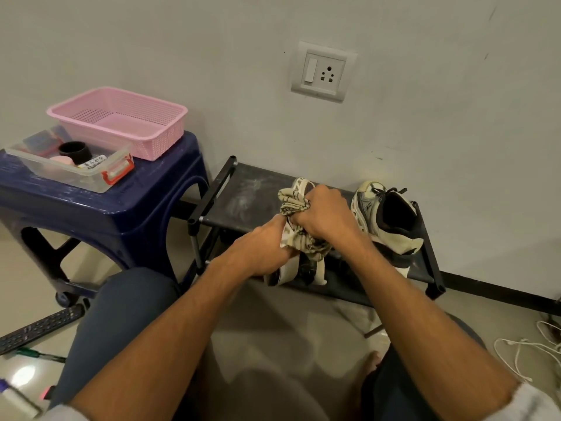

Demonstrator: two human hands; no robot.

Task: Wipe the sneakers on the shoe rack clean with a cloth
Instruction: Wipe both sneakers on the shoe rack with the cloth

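A low black shoe rack (243, 189) stands against the wall. On its top shelf lie two cream-and-black sneakers. The left sneaker (306, 271) is mostly hidden under a patterned beige cloth (293, 205) and my hands; its heel end shows at the rack's front edge. My right hand (324, 214) grips the bunched cloth on top of that sneaker. My left hand (261, 247) holds the sneaker's side together with the cloth's lower edge. The right sneaker (385, 217) lies untouched beside my right hand.
A dark blue plastic stool (127, 202) at left carries a pink basket (121, 120) and a clear box (69, 162) of small items. A keyboard (39, 328) and pen lie on the floor at left. White cables (531, 347) lie at right. A wall socket (323, 71) is above the rack.
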